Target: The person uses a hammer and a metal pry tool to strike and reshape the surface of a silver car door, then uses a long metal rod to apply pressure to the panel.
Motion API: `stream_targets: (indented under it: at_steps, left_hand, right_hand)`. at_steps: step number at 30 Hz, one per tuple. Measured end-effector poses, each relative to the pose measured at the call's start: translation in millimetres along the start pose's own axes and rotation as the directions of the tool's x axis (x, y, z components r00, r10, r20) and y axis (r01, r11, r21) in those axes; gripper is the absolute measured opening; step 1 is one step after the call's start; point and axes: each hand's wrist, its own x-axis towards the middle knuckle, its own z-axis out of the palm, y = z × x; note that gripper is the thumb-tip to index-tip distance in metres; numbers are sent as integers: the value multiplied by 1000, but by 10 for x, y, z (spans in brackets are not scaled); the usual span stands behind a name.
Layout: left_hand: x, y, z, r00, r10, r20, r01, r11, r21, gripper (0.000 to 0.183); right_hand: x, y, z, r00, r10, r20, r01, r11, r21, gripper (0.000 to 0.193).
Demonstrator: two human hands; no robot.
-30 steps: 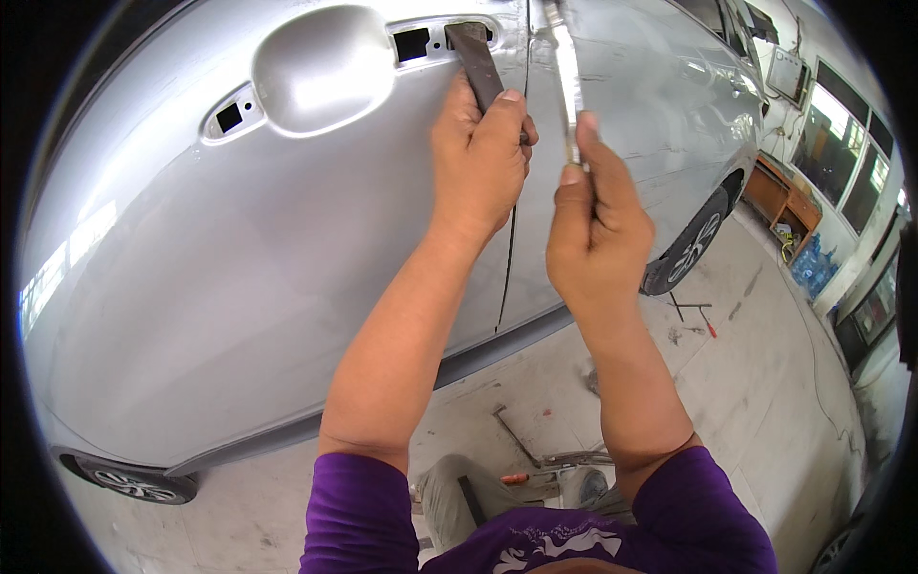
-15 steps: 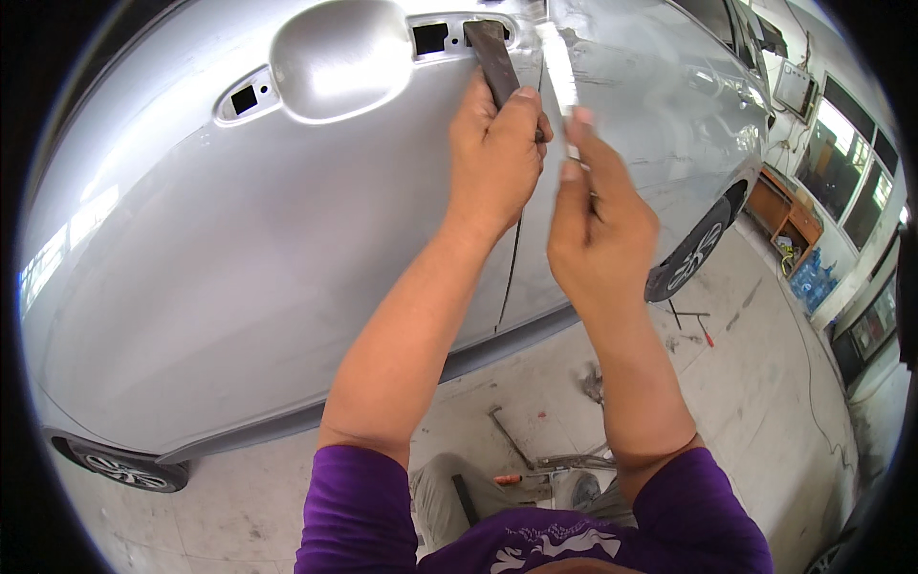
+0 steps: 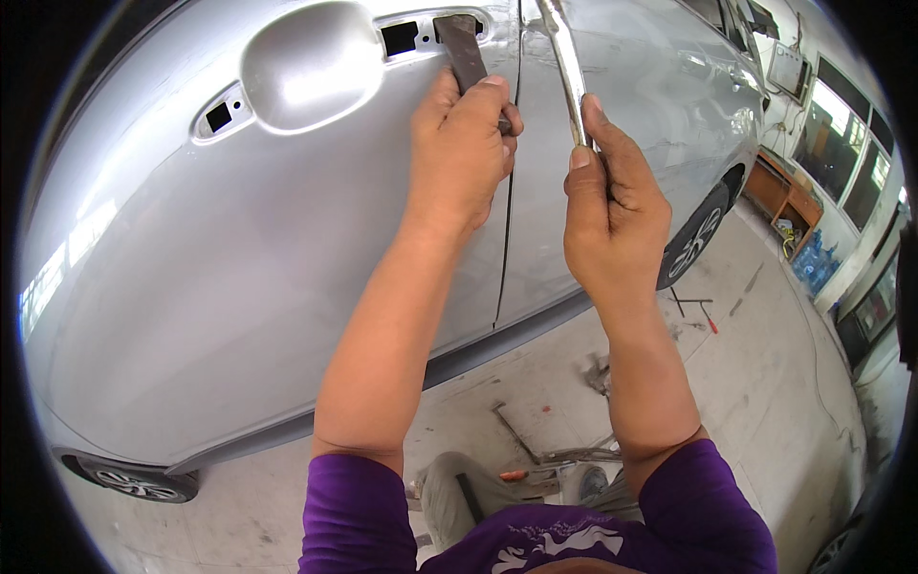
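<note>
My left hand point(image 3: 461, 158) is closed around a dark flat metal bar point(image 3: 465, 53). The bar's upper end lies against the right-hand opening of the door-handle mount point(image 3: 400, 38) on a silver car door point(image 3: 277, 268). In my right hand point(image 3: 617, 210) is a shiny metal rod point(image 3: 566, 67), gripped between thumb and fingers. The rod points upward beside the door seam, and its far end runs out of the picture. A rounded handle recess point(image 3: 311, 72) sits left of my left hand. Scuffs and creases mark the panel point(image 3: 650, 105) right of the seam.
Two car wheels point(image 3: 698, 234) point(image 3: 134, 478) show under the body. On the pale floor point(image 3: 258, 521) lie a red-tipped rod tool point(image 3: 710, 320), an orange-handled tool point(image 3: 514, 475) and metal bars point(image 3: 516, 432) near my legs. A wooden cabinet point(image 3: 779, 206) and blue bottles point(image 3: 816, 263) stand at right.
The metal rod, blurred before, now shows sharply and stands farther from the dark bar. My right hand has shifted slightly right and down. The dark bar stays at the handle opening.
</note>
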Motion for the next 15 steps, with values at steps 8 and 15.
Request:
stream_targets:
  at_steps: [8, 15]
  left_hand:
    - [18, -11, -32, 1000, -5, 18, 6, 1000, -6, 12]
    - [24, 4, -47, 1000, -22, 18, 22, 1000, 11, 11]
  right_hand:
    - [-27, -19, 87, 996, 45, 71, -37, 994, -104, 30]
    - [-39, -41, 102, 988, 114, 107, -106, 991, -78, 31]
